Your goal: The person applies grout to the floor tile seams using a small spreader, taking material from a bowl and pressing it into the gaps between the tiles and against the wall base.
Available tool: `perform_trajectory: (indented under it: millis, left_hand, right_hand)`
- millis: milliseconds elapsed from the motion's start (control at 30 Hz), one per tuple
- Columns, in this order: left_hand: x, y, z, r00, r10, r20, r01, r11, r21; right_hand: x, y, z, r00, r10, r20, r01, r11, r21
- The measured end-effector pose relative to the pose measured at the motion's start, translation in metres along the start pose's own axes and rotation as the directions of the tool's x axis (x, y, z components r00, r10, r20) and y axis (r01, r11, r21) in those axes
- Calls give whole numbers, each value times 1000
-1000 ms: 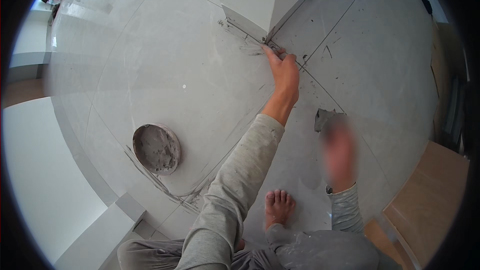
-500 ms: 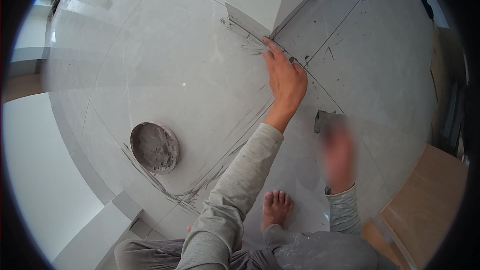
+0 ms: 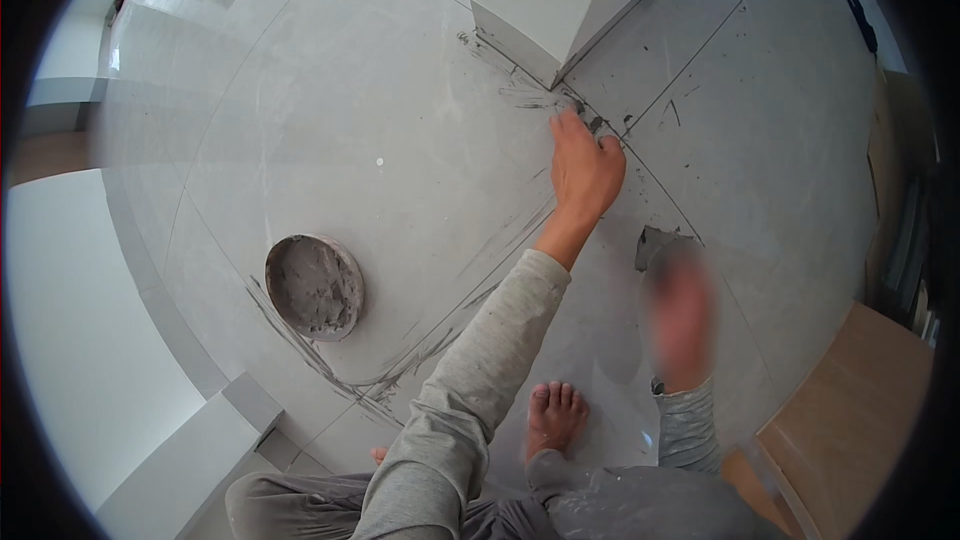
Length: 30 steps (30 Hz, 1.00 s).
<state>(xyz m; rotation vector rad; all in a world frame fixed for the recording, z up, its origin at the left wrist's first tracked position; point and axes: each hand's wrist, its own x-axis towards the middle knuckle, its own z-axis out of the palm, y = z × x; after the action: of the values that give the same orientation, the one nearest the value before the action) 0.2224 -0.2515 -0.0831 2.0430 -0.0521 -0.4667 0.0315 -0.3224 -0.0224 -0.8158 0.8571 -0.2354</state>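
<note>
My left hand (image 3: 588, 175) reaches to the floor just below a white wall corner (image 3: 545, 0). Its fingertips bend down by a grey smear at the tile joint, thumb apart from the fingers, with dark crumbs (image 3: 597, 124) close by. My right hand (image 3: 682, 315) is blurred; it grips what looks like a putty knife (image 3: 655, 243), its flat end coated in dark grey paste and its handle hidden. To the left on the floor stands a round bowl (image 3: 361, 302) of thick grey paste (image 3: 312, 285).
Pale grey floor tiles (image 3: 400, 70) carry dark smears and scattered crumbs along the joints. A brown board (image 3: 835, 400) is at the lower right. A white block-like ledge (image 3: 190, 460) is at the lower left. My bare foot (image 3: 557, 418) rests on the tiles.
My left fingers have drawn back from the foot of the wall corner, and the pointing forefinger has bent in. My right hand keeps nearly the same place with its tool.
</note>
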Motion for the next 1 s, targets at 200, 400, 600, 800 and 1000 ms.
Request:
perform_trajectory:
  millis: [200, 400, 600, 800, 1000]
  left_hand:
    - [8, -6, -8, 992, -18, -123, 13, 999, -37]
    - [13, 1, -1, 992, -124, 17, 116, 865, -488]
    - [4, -3, -14, 935, -225, 274, 350, 702, -620]
    - [0, -18, -27, 931, 363, 42, -322, 760, 564]
    - [31, -34, -72, 864, 361, 351, -459, 276, 845]
  right_hand:
    - [0, -1, -5, 1000, -8, -9, 8, 1000, -9]
    - [0, 2, -4, 1000, 19, -23, -20, 1000, -16]
    - [0, 2, 2, 1000, 10, -8, -10, 1000, -19]
    - [0, -1, -7, 1000, -7, -22, 6, 1000, -15]
    - [-2, -3, -14, 1000, -5, -21, 4, 1000, -6]
